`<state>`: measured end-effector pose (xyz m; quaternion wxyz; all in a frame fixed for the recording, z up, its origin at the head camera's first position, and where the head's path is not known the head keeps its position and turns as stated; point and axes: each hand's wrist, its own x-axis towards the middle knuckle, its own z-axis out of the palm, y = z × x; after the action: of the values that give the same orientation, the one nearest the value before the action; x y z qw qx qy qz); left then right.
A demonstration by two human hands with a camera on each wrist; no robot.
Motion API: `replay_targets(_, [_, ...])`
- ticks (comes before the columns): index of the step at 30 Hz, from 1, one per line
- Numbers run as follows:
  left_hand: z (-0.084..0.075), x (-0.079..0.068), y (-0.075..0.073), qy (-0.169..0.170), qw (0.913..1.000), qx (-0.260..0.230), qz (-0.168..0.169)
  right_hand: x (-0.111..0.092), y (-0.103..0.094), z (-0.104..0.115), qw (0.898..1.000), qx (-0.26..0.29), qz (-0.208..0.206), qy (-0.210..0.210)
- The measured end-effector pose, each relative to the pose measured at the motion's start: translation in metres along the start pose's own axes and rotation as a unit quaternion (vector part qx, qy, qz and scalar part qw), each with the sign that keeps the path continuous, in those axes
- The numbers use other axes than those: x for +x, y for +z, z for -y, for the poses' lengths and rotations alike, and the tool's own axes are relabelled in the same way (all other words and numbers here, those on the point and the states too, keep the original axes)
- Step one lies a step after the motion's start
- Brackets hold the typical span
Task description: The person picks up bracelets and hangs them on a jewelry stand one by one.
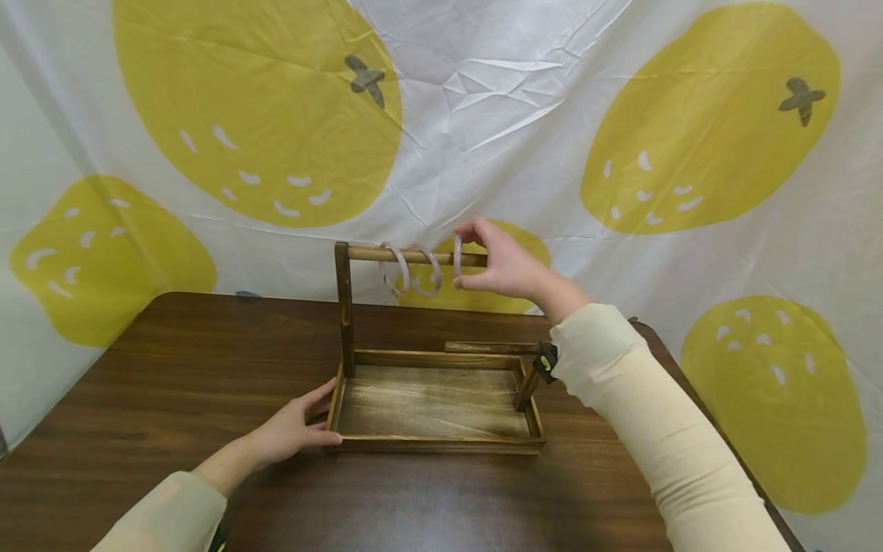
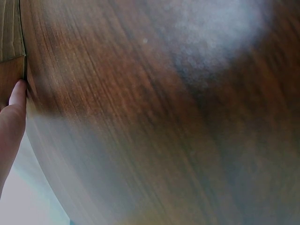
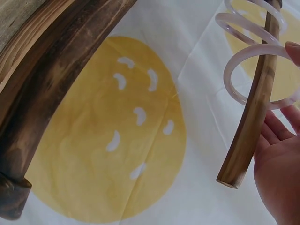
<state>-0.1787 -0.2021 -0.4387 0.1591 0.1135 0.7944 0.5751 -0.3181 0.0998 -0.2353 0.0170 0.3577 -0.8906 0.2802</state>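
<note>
A wooden bangle stand has a tray base [image 1: 441, 441], a tall post [image 1: 344, 314] and an upper bar [image 1: 364, 253]. Two pale translucent bangles [image 1: 404, 273] hang around that bar. My right hand [image 1: 510, 267] pinches a third bangle [image 1: 457, 261] between thumb and fingers near the bar's free end. In the right wrist view, this bangle [image 3: 227, 77] encircles the bar, whose free end sticks out past it. At the tray's left end my left hand [image 1: 293, 429] touches the wall with spread fingers, thumb at the front corner. The left wrist view shows one straight finger [image 2: 18, 96] against the tray.
A lower bar [image 1: 490, 347] on a short post [image 1: 526, 391] rises at the tray's right end, close to my right wrist. Beneath the stand is a dark brown wooden table [image 1: 207, 368]. A white curtain with yellow fruit prints [image 1: 710, 123] hangs behind.
</note>
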Motion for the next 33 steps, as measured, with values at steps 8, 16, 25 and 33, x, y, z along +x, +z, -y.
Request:
replay_targets(8, [0.0011,0.0004,0.0000,-0.003,1.0000,0.001,0.001,0.0028,0.0024,0.0010,1.000,-0.027,0.009,-0.013])
replay_targets(16, [0.0017,0.0004,0.0002,-0.001,1.0000,0.004,-0.001,0.0037,0.0038,0.0032,0.998,-0.047,0.023,-0.020])
replay_targets(25, [0.0031,0.0003,-0.0004,-0.001,1.0000,0.009,-0.001,0.0033,0.0049,0.0067,0.995,-0.090,0.047,-0.013])
replay_targets(33, [0.0036,0.0005,-0.0007,0.005,0.9999,0.011,0.000,0.0047,0.0060,0.0095,0.989,-0.138,0.059,-0.006])
